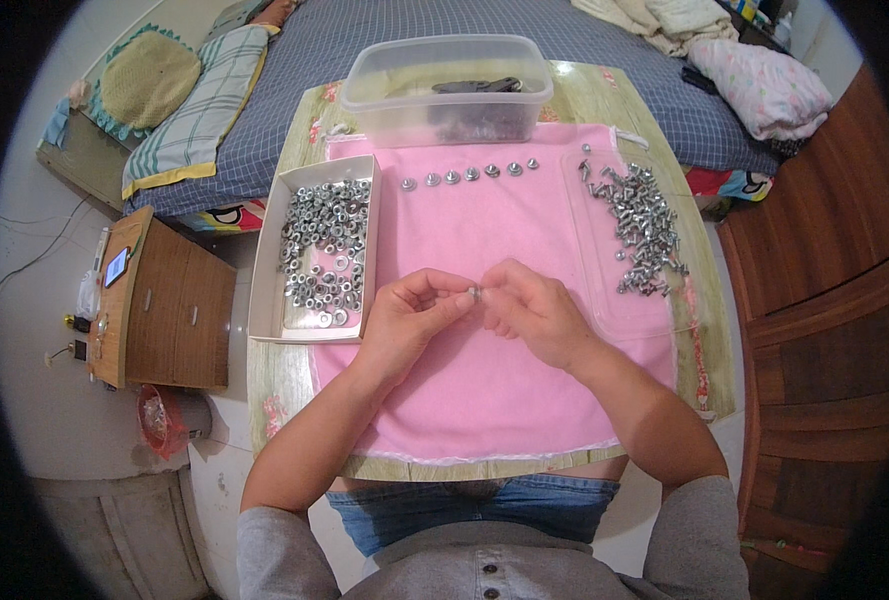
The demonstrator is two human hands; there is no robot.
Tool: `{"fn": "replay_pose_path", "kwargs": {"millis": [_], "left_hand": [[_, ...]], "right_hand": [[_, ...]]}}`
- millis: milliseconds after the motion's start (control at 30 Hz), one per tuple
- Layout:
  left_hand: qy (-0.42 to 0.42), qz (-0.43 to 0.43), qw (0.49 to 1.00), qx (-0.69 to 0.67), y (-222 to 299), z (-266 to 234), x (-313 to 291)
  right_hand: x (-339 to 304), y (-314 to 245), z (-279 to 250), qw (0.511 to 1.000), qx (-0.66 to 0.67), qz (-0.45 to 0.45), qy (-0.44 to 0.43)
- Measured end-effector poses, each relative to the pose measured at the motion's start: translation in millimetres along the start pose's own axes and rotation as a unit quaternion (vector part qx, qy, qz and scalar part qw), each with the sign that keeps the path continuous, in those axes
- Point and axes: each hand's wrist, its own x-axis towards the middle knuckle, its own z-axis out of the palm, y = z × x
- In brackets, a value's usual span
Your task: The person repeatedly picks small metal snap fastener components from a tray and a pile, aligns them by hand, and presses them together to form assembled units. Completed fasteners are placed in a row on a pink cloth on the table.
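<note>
Over the middle of the pink cloth [504,400], my left hand [416,312] and my right hand [536,312] meet fingertip to fingertip. Both are closed in a pinch around a small silvery metal fastener [475,293], whose details the fingers partly hide. Beyond them, several bolts fitted with nuts or washers [471,174] stand in a row on the cloth. An open white box [260,290] to the left holds many loose nuts and washers [329,235]. On the right, a clear shallow tray [589,290] contains a heap of short screws [644,225].
A translucent plastic tub [384,110] with dark items inside stands at the table's far edge. The bed [314,50] lies behind the table. To the left are a wooden cabinet [179,320] with a phone [117,266] on top and a waste bin [196,414].
</note>
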Motion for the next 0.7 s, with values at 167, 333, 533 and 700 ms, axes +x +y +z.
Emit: {"fn": "replay_pose_path", "kwargs": {"millis": [167,333,533,700], "left_hand": [[0.000,-0.009,1.000,-0.007,-0.8,-0.9,0.1],[0.004,-0.003,1.000,0.021,-0.4,-0.3,-0.1],[0.003,-0.006,1.000,0.007,-1.1,-1.3,-0.7],[0.000,-0.006,1.000,-0.009,1.1,0.9,-0.4]], "right_hand": [[0.1,0.9,-0.8,0.999,-0.019,-0.045,0.002],[-0.5,-3.2,0.4,1.000,0.004,0.004,0.006],[0.0,-1.3,-0.1,1.000,0.001,0.005,0.003],[-0.4,1.2,-0.8,1.000,-0.004,-0.025,0.006]]}}
